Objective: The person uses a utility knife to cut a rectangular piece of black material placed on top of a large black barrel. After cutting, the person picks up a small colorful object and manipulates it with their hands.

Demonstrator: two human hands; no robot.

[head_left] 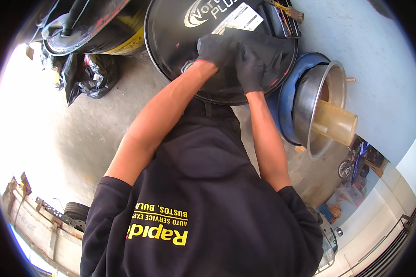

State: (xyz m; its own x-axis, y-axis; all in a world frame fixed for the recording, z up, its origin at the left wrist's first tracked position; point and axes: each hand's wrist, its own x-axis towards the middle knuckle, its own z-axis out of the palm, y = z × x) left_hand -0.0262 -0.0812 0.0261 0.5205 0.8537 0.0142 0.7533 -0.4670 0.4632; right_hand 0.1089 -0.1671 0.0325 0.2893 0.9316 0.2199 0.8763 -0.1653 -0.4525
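Observation:
Both of my hands wear black gloves and are together above the lid of a black drum (171,46) right in front of me. My left hand (216,50) is bent inward, its fingers merging with dark, creased material (273,51) that could be a loose glove or thin plastic. Beside it, my right hand (252,70) is curled closed with the thumb raised against the same dark material. Black on black hides what exactly the fingers grip. A white label (245,18) lies on the lid beyond my hands, and a round bung (186,66) shows by my left wrist.
On the right, a metal basin (305,108) holding a translucent yellowish jug (339,123) rests on a blue drum (282,104). A paintbrush (293,14) lies at the black drum's far right edge. Leftward stand another drum (125,39) with a yellow band and a black plastic bag (85,81).

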